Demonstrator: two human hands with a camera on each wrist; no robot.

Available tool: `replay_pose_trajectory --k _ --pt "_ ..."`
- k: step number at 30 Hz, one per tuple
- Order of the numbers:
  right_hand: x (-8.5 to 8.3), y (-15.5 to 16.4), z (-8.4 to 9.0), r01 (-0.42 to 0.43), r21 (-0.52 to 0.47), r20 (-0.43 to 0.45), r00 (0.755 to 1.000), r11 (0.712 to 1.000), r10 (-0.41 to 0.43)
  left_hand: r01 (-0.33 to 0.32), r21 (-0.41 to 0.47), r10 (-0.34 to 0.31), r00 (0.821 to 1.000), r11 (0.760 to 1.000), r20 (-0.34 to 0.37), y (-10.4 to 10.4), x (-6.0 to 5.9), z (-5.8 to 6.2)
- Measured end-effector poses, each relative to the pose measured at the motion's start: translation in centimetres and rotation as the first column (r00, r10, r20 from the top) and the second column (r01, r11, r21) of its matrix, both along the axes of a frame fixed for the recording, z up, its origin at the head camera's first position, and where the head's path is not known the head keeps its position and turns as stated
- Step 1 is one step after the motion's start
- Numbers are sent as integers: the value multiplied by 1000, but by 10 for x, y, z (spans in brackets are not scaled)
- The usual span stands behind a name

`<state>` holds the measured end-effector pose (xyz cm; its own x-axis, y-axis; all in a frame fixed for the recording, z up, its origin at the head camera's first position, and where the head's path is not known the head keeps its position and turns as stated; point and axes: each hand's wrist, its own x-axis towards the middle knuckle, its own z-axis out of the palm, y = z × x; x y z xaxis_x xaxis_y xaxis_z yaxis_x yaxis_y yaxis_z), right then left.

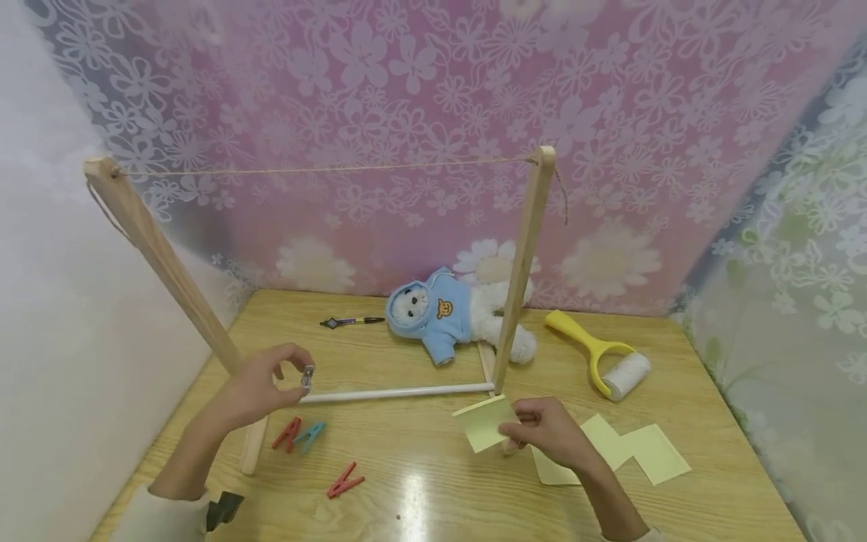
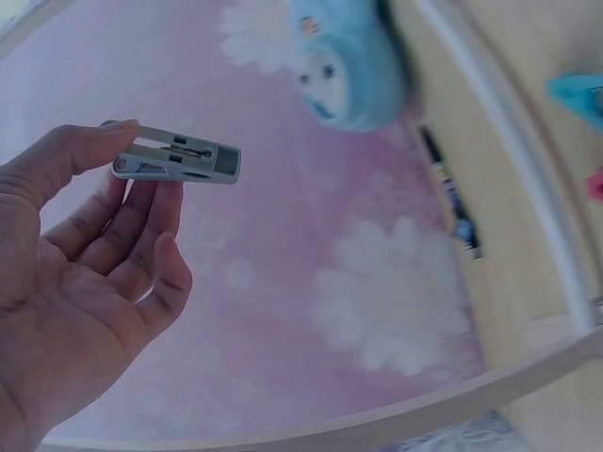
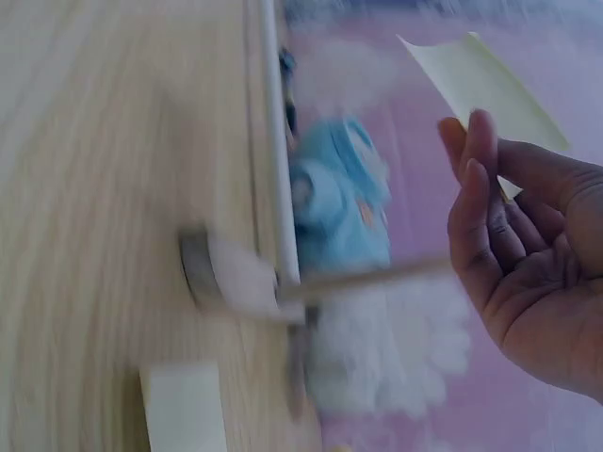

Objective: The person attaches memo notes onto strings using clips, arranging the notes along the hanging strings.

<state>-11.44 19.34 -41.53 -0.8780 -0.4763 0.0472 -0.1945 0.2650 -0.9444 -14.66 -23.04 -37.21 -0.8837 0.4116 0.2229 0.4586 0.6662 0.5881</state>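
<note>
My left hand (image 1: 252,388) pinches a grey clothespin (image 2: 221,162) between thumb and fingers, held up near the left wooden post. The clothespin's other end points away from the fingers. In my right hand (image 1: 550,435) a yellow sticky note (image 1: 486,424) is pinched by one side, its top edge folded over, in front of the right post's foot. The right wrist view shows the same note standing out above the curled fingers. On the table below the left hand lie a red clothespin (image 1: 287,435), a blue clothespin (image 1: 311,435) and another red clothespin (image 1: 345,482).
A string (image 1: 325,168) runs between two wooden posts (image 1: 524,256), joined low down by a white rod (image 1: 400,394). Behind lie a plush toy in a blue hoodie (image 1: 452,301) and a pen (image 1: 352,321). At right are a yellow-handled lint roller (image 1: 585,342) and more sticky notes (image 1: 655,454).
</note>
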Motion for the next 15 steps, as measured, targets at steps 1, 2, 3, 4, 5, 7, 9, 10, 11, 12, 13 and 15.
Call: replay_pose_trajectory --k 1,2,3,4,5,7,9,10,11,12,13,15 --pt "-1 -9 0 -14 -26 -5 1000 1000 14 1 8 -1 1000 1000 -22 -1 0 6" --pt "-1 -18 0 -24 -52 -9 1000 998 24 0 17 1 999 1000 -45 -2 -1 13" --pt "-2 -27 0 -26 -78 -8 1000 997 26 -5 21 7 998 1000 -69 -4 -2 19" --pt "-3 -35 0 -24 -108 -6 1000 994 23 -11 24 13 996 1000 -85 -5 -2 25" --pt "-4 -43 1 -21 -133 -11 1000 991 20 -17 23 19 995 1000 -94 -5 -3 32" --pt "-6 -58 3 -7 -170 -17 1000 985 4 -34 25 36 995 999 -96 -7 -3 44" --pt "-10 -72 7 7 -190 -18 1000 982 -11 -52 26 54 994 998 -99 -8 -1 57" --pt "-12 -78 9 7 -196 -29 999 981 -13 -57 24 59 992 998 -112 -9 -1 63" --pt "-14 -84 12 10 -197 -37 999 980 -18 -66 22 68 988 998 -138 -10 0 69" --pt "-17 -90 15 12 -199 -43 999 980 -21 -75 20 77 982 997 -174 -11 1 75" --pt "-20 -96 19 12 -206 -49 999 978 -22 -85 20 87 973 996 -216 -13 2 81" --pt "-26 -107 28 24 -218 -42 999 976 -34 -94 40 102 952 995 -287 -16 4 94"
